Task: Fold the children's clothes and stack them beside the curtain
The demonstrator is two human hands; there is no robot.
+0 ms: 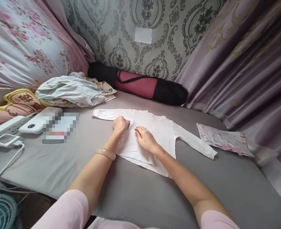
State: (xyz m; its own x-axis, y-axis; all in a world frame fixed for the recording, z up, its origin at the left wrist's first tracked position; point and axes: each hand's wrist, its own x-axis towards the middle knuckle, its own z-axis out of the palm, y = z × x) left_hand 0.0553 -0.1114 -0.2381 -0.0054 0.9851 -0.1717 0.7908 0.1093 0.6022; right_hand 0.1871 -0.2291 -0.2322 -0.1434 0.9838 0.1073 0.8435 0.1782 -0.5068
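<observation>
A small white long-sleeved shirt [162, 130] lies spread flat on a grey bed sheet [131, 190], both sleeves stretched out to the sides. My left hand [120, 123] rests on the shirt near its left shoulder, fingers curled and pinching the cloth. My right hand [145, 139] lies on the middle of the shirt, fingers loosely bent and pressing down on the fabric. A pale bangle [106, 154] sits on my left wrist.
A pile of light clothes [71, 91] lies at the back left. A folded patterned garment [224, 140] lies to the right. A black and pink rolled bag [150, 86] sits along the wall. A power strip [4, 127], devices and a cable occupy the left edge. A curtain [250, 70] hangs at right.
</observation>
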